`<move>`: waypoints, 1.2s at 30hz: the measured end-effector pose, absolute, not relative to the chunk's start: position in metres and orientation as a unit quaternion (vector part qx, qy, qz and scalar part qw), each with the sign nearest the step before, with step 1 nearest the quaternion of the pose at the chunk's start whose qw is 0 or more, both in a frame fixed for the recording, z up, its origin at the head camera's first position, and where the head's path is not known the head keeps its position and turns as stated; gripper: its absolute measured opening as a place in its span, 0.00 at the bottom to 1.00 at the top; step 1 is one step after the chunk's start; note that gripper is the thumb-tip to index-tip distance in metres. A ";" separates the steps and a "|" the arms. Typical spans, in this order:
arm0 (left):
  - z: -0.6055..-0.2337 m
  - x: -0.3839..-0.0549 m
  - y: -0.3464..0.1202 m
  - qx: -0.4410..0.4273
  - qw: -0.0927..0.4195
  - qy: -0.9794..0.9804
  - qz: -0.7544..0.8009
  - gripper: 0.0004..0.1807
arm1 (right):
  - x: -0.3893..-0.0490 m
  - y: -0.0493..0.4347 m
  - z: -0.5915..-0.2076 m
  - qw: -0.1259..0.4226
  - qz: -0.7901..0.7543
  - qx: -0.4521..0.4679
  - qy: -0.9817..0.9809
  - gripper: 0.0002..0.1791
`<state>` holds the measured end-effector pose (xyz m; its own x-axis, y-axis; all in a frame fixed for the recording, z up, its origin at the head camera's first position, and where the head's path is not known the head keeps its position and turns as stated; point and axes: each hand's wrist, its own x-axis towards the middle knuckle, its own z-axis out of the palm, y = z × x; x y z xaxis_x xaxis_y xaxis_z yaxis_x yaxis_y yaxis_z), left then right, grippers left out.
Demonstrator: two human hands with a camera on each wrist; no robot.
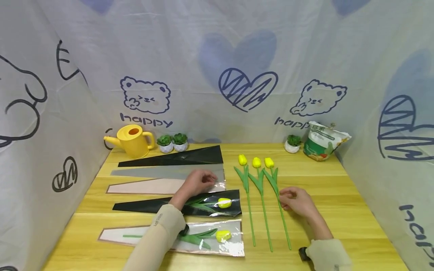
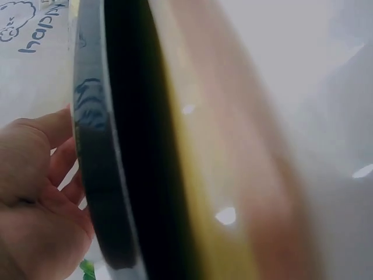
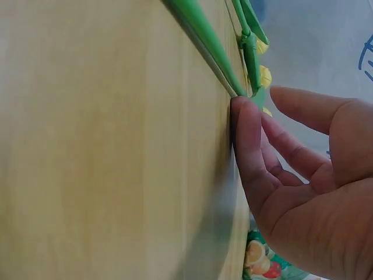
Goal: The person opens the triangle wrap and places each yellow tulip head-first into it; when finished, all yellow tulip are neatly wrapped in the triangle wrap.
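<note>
My left hand (image 1: 199, 181) rests over the wide end of a pink-edged clear flower sleeve (image 1: 145, 185), its fingers loosely bent. In the left wrist view a sleeve near the camera hides the fingertips. On the right, my right hand (image 1: 298, 201) is beside the stem of the rightmost yellow tulip (image 1: 274, 178); in the right wrist view its index fingertip touches the green stem (image 3: 210, 55), with the thumb apart. Two more tulips, a middle one (image 1: 260, 184) and a left one (image 1: 245, 178), lie alongside, flower heads away from me.
Nearer me lie a black sleeve (image 1: 145, 205) and a clear sleeve (image 1: 237, 244), each with a tulip inside. Farther off are a grey sleeve (image 1: 145, 172) and a black sleeve (image 1: 200, 155). A yellow watering can (image 1: 135, 143), potted succulents (image 1: 165, 143) and a green-white bag (image 1: 320, 142) stand at the back.
</note>
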<state>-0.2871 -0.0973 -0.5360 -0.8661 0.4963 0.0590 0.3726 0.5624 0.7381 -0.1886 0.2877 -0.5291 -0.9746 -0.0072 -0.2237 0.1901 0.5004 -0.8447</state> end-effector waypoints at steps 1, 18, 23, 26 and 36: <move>-0.537 -0.287 -0.098 0.251 0.079 0.881 0.394 0.08 | -0.189 0.287 -0.530 0.100 -0.495 0.057 0.861 0.19; -0.543 -0.287 -0.098 0.249 0.094 0.893 0.364 0.18 | -0.193 0.284 -0.534 0.122 -0.492 0.059 0.860 0.18; -0.544 -0.287 -0.098 0.250 0.098 0.892 0.363 0.20 | -0.194 0.283 -0.535 0.119 -0.500 0.058 0.856 0.17; -0.545 -0.287 -0.097 0.246 0.094 0.892 0.369 0.20 | -0.194 0.282 -0.536 0.118 -0.502 0.064 0.854 0.17; -0.545 -0.285 -0.093 0.196 0.078 0.891 0.402 0.10 | -0.197 0.279 -0.537 0.115 -0.497 0.072 0.857 0.17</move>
<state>-0.2845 -0.0927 -0.5455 -0.9110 0.4119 0.0188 0.2865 0.5995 0.7474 -0.1974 0.2794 -0.5369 -0.9633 0.0096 -0.2681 0.2375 0.4954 -0.8355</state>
